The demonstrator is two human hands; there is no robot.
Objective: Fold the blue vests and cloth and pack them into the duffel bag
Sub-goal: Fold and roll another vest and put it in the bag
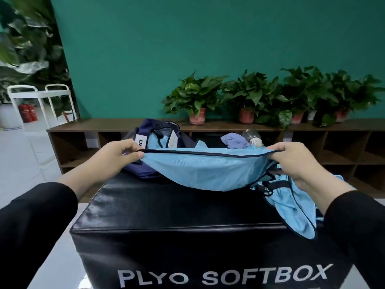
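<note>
left hand (116,158): pinches blue vest (205,171) edge, 9 o'clock
right hand (295,161): grips the other end, 3 o'clock
blue vest: stretched above plyo box (177,215)
duffel bag (154,140): 12 o'clock, open
cloth (234,140): 1 o'clock, crumpled

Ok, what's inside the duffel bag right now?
The duffel bag holds light blue fabric and a white tag at its opening. The vest held up in front hides the rest.

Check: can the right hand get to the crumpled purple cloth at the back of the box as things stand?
Probably not right away. The right hand grips the light blue vest, stretched to the left hand, and that vest hangs between it and the purple cloth. Once the vest is let go, nothing else seems to block it.
</note>
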